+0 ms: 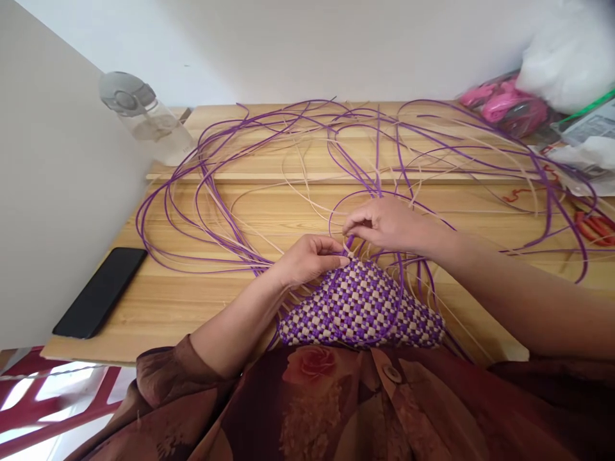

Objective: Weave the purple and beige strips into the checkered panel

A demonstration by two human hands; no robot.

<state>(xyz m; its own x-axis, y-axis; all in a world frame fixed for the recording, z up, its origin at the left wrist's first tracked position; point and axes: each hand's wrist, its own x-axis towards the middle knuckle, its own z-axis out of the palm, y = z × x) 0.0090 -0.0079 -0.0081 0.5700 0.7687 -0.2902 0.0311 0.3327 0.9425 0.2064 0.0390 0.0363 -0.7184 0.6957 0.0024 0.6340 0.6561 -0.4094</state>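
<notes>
A woven piece point(360, 307) in a purple and cream check pattern rests at the near edge of the wooden table point(192, 294), against my lap. My left hand point(310, 257) pinches its top edge with closed fingers. My right hand point(384, 224) is just above and to the right, with its fingertips closed on a purple strand point(350, 242) that rises from the weave. Long loose purple strips point(202, 166) and cream strips point(307, 192) fan out from the piece over the table in wide loops.
A black phone point(100, 291) lies at the table's left edge. A clear water bottle point(144, 118) with a grey lid stands at the back left. Pink items point(504, 102), plastic bags point(567, 57) and red scissors point(596, 227) sit at the right. A red chair point(43, 397) shows below left.
</notes>
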